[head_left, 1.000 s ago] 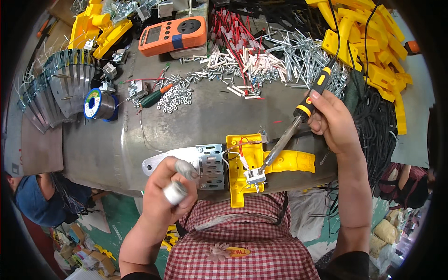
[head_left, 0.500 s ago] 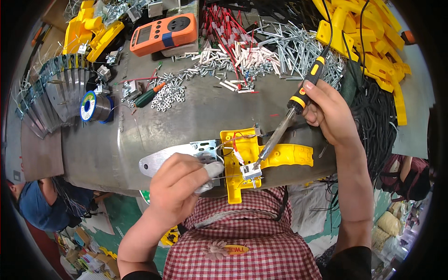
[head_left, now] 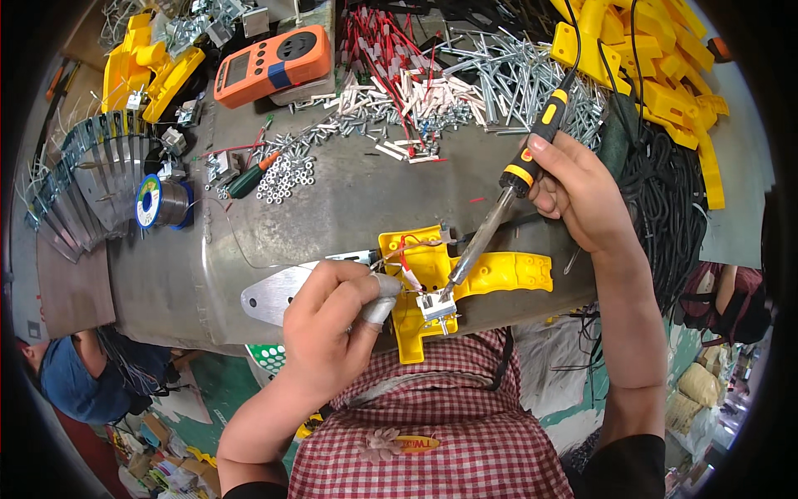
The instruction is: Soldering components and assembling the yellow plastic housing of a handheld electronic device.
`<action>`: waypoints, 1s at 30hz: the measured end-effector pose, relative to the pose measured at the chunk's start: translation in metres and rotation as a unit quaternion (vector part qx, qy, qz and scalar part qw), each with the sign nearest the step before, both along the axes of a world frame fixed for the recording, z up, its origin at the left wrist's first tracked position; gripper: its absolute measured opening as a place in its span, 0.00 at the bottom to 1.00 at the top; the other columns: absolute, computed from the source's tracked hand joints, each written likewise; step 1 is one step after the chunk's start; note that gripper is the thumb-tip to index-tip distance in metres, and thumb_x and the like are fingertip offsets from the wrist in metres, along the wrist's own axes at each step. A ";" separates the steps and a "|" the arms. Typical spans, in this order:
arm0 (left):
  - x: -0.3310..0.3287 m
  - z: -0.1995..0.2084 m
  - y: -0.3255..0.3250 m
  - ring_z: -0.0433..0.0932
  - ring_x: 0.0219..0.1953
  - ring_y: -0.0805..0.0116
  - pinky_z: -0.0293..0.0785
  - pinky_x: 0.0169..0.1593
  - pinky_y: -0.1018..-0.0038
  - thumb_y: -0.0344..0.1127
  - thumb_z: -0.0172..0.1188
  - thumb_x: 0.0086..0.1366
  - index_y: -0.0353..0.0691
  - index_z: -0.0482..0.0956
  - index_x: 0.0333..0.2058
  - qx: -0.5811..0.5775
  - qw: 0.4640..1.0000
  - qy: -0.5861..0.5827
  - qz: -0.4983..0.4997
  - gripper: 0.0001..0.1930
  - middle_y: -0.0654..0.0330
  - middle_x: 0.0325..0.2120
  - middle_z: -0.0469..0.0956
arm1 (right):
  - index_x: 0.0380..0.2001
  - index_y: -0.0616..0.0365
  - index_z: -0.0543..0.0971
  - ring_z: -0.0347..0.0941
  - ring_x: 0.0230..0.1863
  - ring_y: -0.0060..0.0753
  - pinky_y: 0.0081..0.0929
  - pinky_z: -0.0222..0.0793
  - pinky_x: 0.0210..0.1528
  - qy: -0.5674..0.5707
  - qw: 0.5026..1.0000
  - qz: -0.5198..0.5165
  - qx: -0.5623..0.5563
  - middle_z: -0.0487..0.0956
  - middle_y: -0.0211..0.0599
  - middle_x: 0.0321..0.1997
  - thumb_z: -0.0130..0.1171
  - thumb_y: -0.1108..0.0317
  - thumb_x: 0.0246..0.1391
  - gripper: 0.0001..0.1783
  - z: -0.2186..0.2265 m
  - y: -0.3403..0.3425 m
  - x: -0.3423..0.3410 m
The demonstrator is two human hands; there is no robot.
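My right hand grips a soldering iron by its black and yellow handle. Its tip meets a small white and metal block, which lies over a yellow plastic housing half with a curved handle. Beside the block, my left hand is closed in a pinch, pale wraps on its fingertips. Solder wire runs from a blue-rimmed spool toward this hand; the fingers hide its end. A red and a white wire rise from the block. Partly under my left hand lies a silver metal plate.
An orange meter stands at the back. Nearby lie a screwdriver, nuts, white pieces and long bolts. Yellow housings and black cables are heaped at right. Another person sits at lower left.
My left hand has shifted slightly right, closer to the block. The iron and the block have moved a little left, with the tip still at the block. The whole view has shifted slightly.
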State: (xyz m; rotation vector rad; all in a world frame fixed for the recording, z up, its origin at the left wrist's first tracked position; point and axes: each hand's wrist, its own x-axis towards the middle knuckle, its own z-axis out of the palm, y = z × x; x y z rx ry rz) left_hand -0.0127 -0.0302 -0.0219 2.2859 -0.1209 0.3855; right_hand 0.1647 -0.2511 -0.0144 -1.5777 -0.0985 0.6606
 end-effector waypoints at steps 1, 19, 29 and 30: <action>0.000 0.000 -0.001 0.74 0.29 0.63 0.71 0.30 0.73 0.19 0.63 0.47 0.37 0.77 0.33 -0.001 1.000 0.004 0.005 0.13 0.57 0.29 0.73 | 0.31 0.61 0.72 0.63 0.18 0.12 0.11 0.58 0.19 0.001 1.000 -0.003 0.000 0.73 0.30 0.21 0.51 0.56 0.61 0.16 0.000 0.001 0.000; -0.005 -0.005 -0.006 0.73 0.27 0.63 0.70 0.29 0.73 0.21 0.63 0.48 0.36 0.77 0.33 -0.018 0.999 0.003 0.037 0.11 0.57 0.28 0.73 | 0.37 0.59 0.71 0.62 0.16 0.11 0.10 0.54 0.17 0.018 1.000 -0.002 0.007 0.73 0.28 0.23 0.48 0.61 0.63 0.12 -0.002 0.000 0.001; -0.007 -0.003 -0.012 0.73 0.24 0.65 0.69 0.26 0.74 0.22 0.65 0.48 0.37 0.78 0.33 0.011 0.999 -0.007 0.042 0.12 0.58 0.27 0.73 | 0.35 0.58 0.71 0.62 0.16 0.11 0.11 0.54 0.16 0.014 1.000 -0.002 0.010 0.73 0.29 0.22 0.49 0.60 0.63 0.11 -0.002 -0.001 0.001; -0.007 -0.003 -0.012 0.73 0.24 0.65 0.69 0.26 0.74 0.22 0.65 0.48 0.37 0.78 0.33 0.012 0.999 -0.008 0.042 0.12 0.58 0.27 0.73 | 0.35 0.58 0.71 0.62 0.16 0.11 0.11 0.54 0.16 0.013 1.000 -0.002 0.010 0.73 0.29 0.22 0.49 0.60 0.63 0.11 -0.002 0.000 0.001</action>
